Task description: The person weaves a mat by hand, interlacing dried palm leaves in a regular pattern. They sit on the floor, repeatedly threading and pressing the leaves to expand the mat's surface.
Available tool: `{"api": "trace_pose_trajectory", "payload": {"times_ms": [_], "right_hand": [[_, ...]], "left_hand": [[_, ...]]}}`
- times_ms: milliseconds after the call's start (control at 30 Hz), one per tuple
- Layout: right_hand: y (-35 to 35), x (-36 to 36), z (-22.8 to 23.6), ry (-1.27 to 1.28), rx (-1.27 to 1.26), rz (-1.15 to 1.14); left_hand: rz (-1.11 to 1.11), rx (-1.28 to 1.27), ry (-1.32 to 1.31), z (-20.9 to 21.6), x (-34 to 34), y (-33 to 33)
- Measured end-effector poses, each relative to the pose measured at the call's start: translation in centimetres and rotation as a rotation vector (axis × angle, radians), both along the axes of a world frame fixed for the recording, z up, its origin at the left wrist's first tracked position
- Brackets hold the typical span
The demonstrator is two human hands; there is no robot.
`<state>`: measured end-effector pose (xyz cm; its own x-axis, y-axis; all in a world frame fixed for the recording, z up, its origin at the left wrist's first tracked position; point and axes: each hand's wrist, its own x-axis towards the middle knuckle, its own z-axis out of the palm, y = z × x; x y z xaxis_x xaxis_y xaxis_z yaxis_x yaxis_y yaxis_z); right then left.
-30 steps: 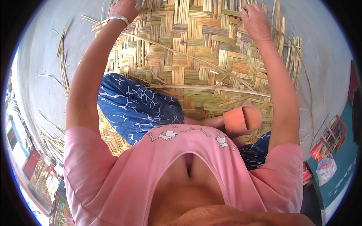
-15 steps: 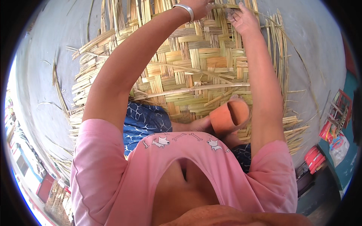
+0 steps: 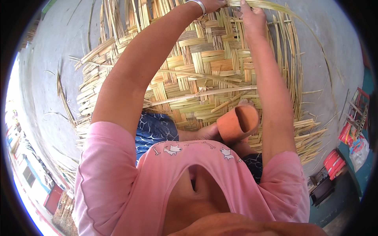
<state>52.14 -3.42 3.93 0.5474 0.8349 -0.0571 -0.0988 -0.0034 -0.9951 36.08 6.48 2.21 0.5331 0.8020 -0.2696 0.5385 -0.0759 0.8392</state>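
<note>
A half-woven mat (image 3: pixel 189 84) of flat yellow-green reed strips spreads in front of me, with loose strip ends along its sides and far edge. At the top of the view my left hand (image 3: pixel 214 5), with a silver bangle on its wrist, pinches a long reed strip (image 3: pixel 275 5); the frame edge cuts off part of this hand. Just to its right, my right hand (image 3: pixel 253 19) is closed on the same strip, thumb pointing up. Beyond it, the strip arcs to the right and down over the floor. Both hands are above the mat's far part.
My foot in an orange slipper (image 3: pixel 231 125) rests on the mat's near part. Loose strips (image 3: pixel 63 94) lie on the grey floor (image 3: pixel 51 82) at left. On the right are a red rack (image 3: pixel 357 104), a plastic bag (image 3: pixel 359 151) and a red bundle (image 3: pixel 334 164).
Both hands have shifted slightly farther away. My right hand's spread fingers have closed on the strip, and the strip's free length now bows out wider to the right.
</note>
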Motion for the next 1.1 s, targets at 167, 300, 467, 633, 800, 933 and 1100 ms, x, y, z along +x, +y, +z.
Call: {"api": "trace_pose_trajectory", "payload": {"times_ms": [167,300,467,633,800,933,1100], "right_hand": [[-1.8,0.2,0.6,-0.862,-0.235,-0.021],[-3.4,-2.0,1.0,-1.019,0.118,-0.114],[-0.7,-2.5,1.3,-0.520,0.053,-0.108],[-0.6,-0.6,0.3,0.011,-0.077,-0.042],[-0.9,-0.6,-0.2,-0.642,-0.087,-0.142],[-2.7,-3.5,3.6,-0.688,-0.132,-0.107],[1.5,-2.7,1.8,-0.503,0.112,-0.231]], "left_hand": [[0.014,0.285,0.277,2.1,1.6,-2.2],[0.123,0.259,0.344,2.3,2.4,-2.5],[0.143,-0.143,-0.128,0.2,-0.8,0.0],[-0.017,-0.004,-0.065,0.8,-0.3,-0.6],[0.124,0.209,0.125,1.7,1.2,-2.4],[0.187,0.280,0.305,2.7,2.2,-3.7],[0.084,0.020,0.054,0.3,0.7,-1.7]]}}
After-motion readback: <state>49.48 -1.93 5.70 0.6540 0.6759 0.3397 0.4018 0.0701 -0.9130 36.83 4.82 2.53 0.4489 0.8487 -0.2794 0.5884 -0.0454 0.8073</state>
